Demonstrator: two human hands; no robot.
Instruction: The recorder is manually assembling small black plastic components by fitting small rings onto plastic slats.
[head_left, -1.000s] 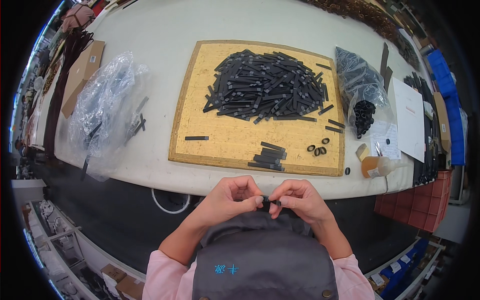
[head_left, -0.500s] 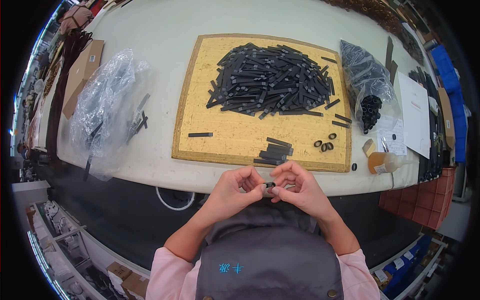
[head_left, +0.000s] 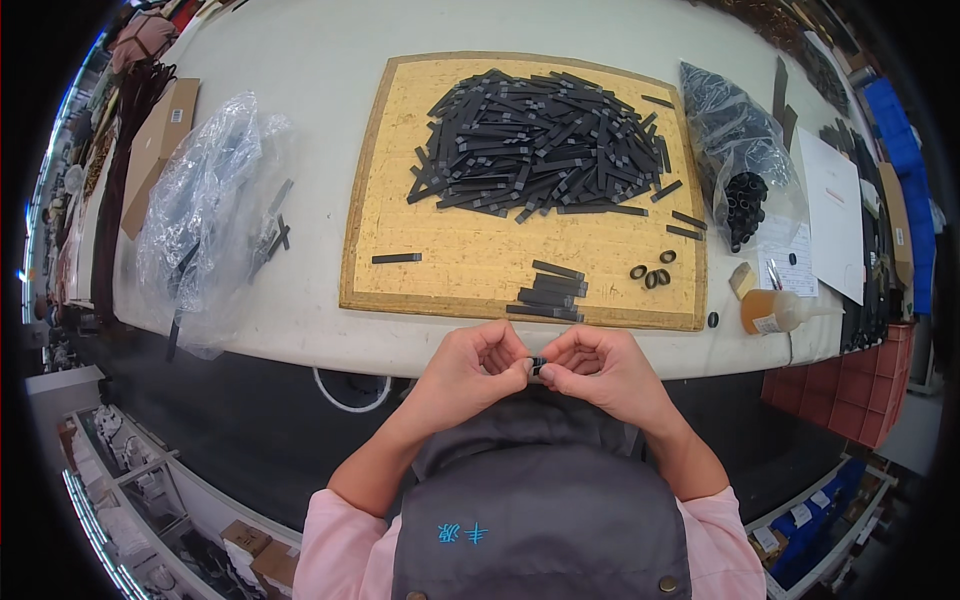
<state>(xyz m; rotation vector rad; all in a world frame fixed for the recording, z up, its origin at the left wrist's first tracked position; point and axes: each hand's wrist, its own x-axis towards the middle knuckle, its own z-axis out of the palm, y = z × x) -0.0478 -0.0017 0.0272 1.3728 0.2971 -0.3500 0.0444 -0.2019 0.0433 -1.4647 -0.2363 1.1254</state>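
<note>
Just off the table's front edge, my left hand [head_left: 472,378] and my right hand [head_left: 607,378] meet, fingertips pinched on a small black loop [head_left: 537,365]. Most of the loop is hidden by the thumbs and fingers. Directly beyond my hands, several flat black strips [head_left: 546,297] lie side by side on a yellow board [head_left: 450,287]. Farther back on it is a large heap of similar strips [head_left: 540,150], with pale grey ends. To the right, several small black rings [head_left: 652,277] rest on the board, and a lone strip [head_left: 397,258] lies at its left.
Right of the board are a clear bag of black rings [head_left: 745,200], an amber bottle [head_left: 765,313], a small tan block [head_left: 743,281] and papers [head_left: 830,220]. A crumpled plastic bag [head_left: 205,220] and a cardboard box [head_left: 160,150] stand left. A red crate [head_left: 840,385] sits below the table's right end.
My right fingers have closed in tighter around the small black loop, and both hands' fingertips are nearer together. The whole view has shifted slightly, with the board appearing higher.
</note>
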